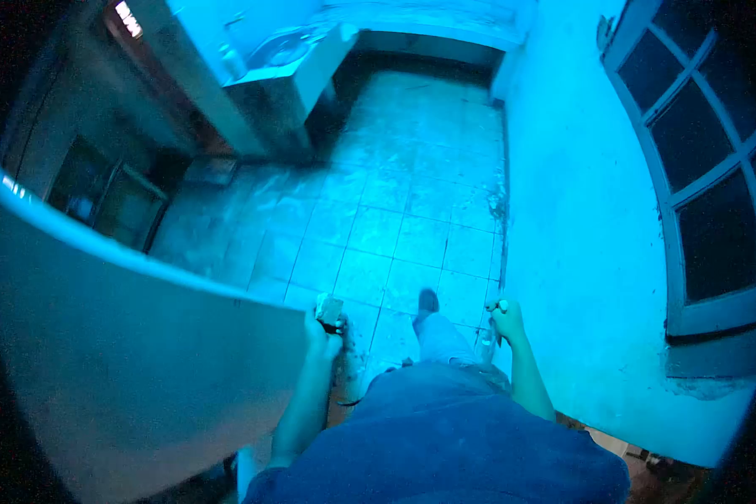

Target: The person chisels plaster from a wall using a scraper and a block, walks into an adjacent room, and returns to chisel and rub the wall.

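Observation:
Low in the head view, my left hand [321, 336] is closed around a small pale blocky object [329, 307] with a dark part beneath it; its kind is unclear. This hand is beside the end of a grey partition wall [160, 361]. On the other side of my body, my right hand [507, 321] has its fingers curled around a slim tool [487, 343] whose pale, flat-looking part points down. Blur hides what tool it is. Both hands are at hip height, well apart from each other.
Pale floor tiles [370, 244] stretch ahead, with one shoe [428, 301] stepping forward. A raised counter [302, 71] with a round basin [279, 50] stands ahead left. Along the right runs a plastered wall [563, 218] with a paned window [697, 143].

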Tool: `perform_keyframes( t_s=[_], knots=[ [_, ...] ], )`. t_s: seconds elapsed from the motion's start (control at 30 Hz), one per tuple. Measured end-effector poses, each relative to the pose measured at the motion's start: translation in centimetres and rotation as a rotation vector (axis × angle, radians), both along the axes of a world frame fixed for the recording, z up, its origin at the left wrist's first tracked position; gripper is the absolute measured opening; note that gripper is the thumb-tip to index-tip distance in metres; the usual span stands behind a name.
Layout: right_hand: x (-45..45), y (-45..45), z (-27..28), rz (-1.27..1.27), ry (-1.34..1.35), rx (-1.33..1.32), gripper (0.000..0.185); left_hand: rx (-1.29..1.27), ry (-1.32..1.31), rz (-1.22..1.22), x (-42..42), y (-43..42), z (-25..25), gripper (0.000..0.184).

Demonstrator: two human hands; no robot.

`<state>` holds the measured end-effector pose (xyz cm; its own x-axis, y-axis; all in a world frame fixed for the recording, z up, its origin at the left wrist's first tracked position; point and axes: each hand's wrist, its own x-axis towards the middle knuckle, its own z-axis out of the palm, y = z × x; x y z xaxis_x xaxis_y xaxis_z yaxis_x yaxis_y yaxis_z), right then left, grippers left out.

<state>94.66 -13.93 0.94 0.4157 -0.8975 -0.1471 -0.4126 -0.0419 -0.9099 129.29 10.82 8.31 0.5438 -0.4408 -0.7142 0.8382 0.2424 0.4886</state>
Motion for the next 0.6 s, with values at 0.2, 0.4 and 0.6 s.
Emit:
perform_keyframes(
  t_s=[0.2,0.4,0.6],
  knots=[
    [9.8,-10.6,-1.6,0.153,0.056,-0.112,0.008,-0.05,0.114,0.028,7.4,-11.2,-1.1,0.035],
    [20.5,-22.4,0.0,0.301,-0.066,-0.001,0.008,-0.08,0.172,0.057,11.4,-19.6,1.3,0.034],
    [38.4,-29.4,3.7,0.557,0.109,-0.056,0.006,-0.212,0.173,0.272,22.1,-22.3,2.4,0.03]
  ],
)
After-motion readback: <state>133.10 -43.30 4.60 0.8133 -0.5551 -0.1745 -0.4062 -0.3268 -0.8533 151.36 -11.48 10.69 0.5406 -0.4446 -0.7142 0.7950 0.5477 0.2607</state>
